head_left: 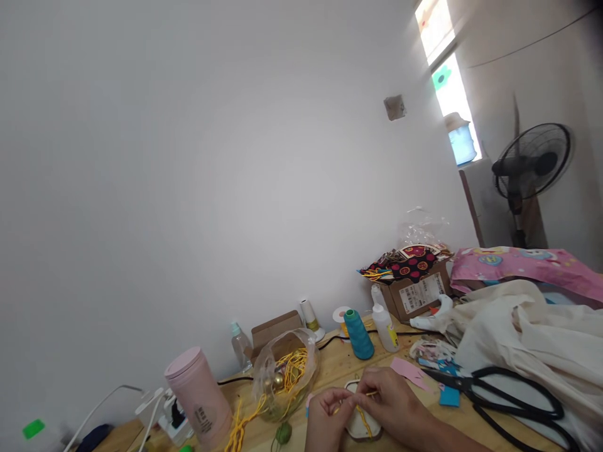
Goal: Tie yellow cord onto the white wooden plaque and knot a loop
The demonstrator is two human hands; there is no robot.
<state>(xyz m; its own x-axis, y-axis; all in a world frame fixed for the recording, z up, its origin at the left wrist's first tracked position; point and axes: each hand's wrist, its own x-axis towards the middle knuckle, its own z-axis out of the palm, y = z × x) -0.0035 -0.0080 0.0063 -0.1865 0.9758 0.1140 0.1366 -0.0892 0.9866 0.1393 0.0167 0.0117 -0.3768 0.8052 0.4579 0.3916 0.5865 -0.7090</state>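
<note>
Low in the head view, my left hand (328, 415) and my right hand (389, 398) meet over a small white tray (357, 430) on the wooden table. The fingertips of both hands are pinched on a yellow cord (364, 422), which hangs down across the tray. Part of the tray is hidden by my fingers. Left of my hands lies a small green ball of thread (283, 433), and behind it is a clear plastic bag (308, 367) with yellow cords in it.
Black scissors (509, 402) and blue scraps (449, 396) lie to the right, beside white cloth (522, 326). A teal thread cone (358, 339), a glue bottle (386, 329) and a cardboard box (405, 301) stand behind. A pink canister (200, 398) stands left.
</note>
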